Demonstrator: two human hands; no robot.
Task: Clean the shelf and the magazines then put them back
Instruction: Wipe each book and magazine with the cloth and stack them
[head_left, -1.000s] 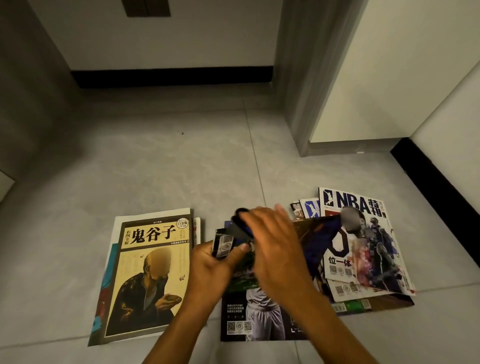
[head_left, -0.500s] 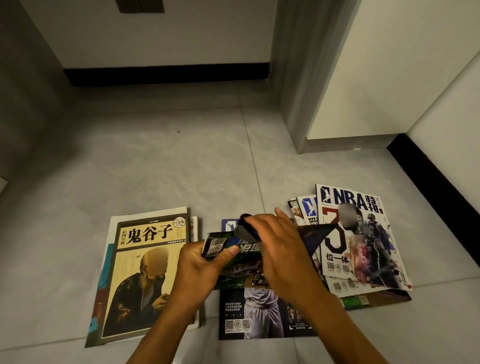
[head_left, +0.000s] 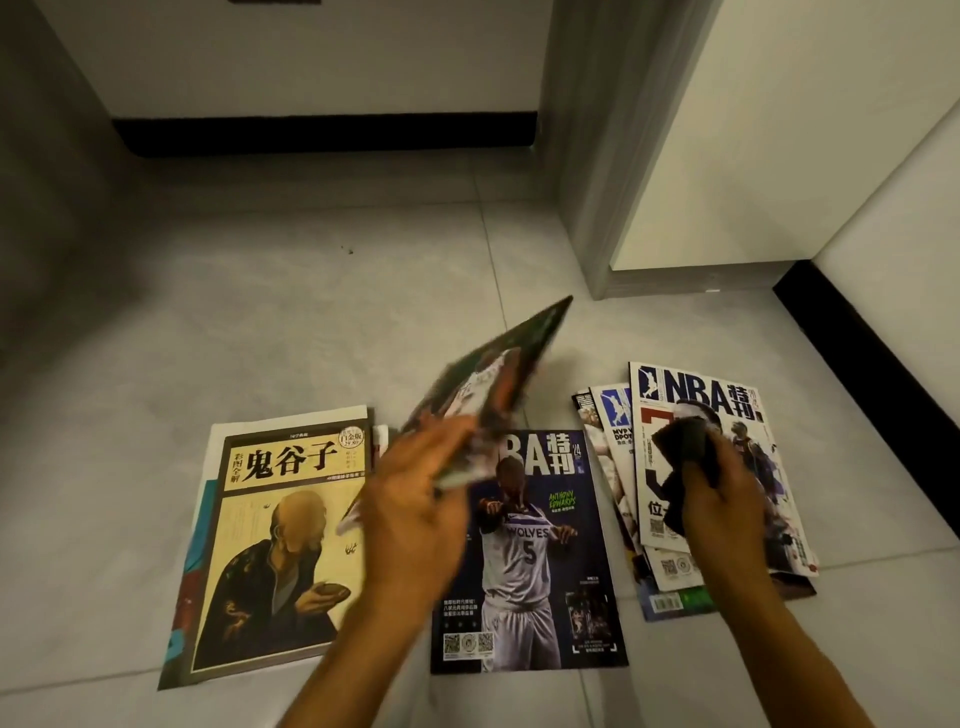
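We see the left hand (head_left: 415, 499) with its grip closed around the lower edge of a dark green magazine (head_left: 498, 384), fingers curled over the cover; the magazine is lifted off the floor, tilted, its far corner pointing up and right, and motion-blurred. Our right hand (head_left: 719, 499) has its grip clenched on a dark cloth (head_left: 685, 457), bunched up between fingers and thumb, held just above the right-hand stack.

Directly under the lifted magazine, an NBA magazine with a Wolves number 5 player (head_left: 530, 556) lies flat on the grey tiled floor (head_left: 311, 322), face up, between the two other piles. To its left lies a yellow-covered book with large black Chinese characters and a painted bald figure (head_left: 280, 545); it sits on top of a few more publications, a teal edge and white pages showing beneath it on the left. To the right there is a fanned stack of NBA magazines (head_left: 649, 587), the top one a white-covered NBA issue (head_left: 769, 467) with a red numeral, partly hidden by the right hand and cloth; a green-edged one with a barcode shows at the stack's bottom.

Behind, a white wall with black skirting (head_left: 322, 135) and a grey door frame (head_left: 602, 182) meet the floor. We cannot see a shelf in this view.
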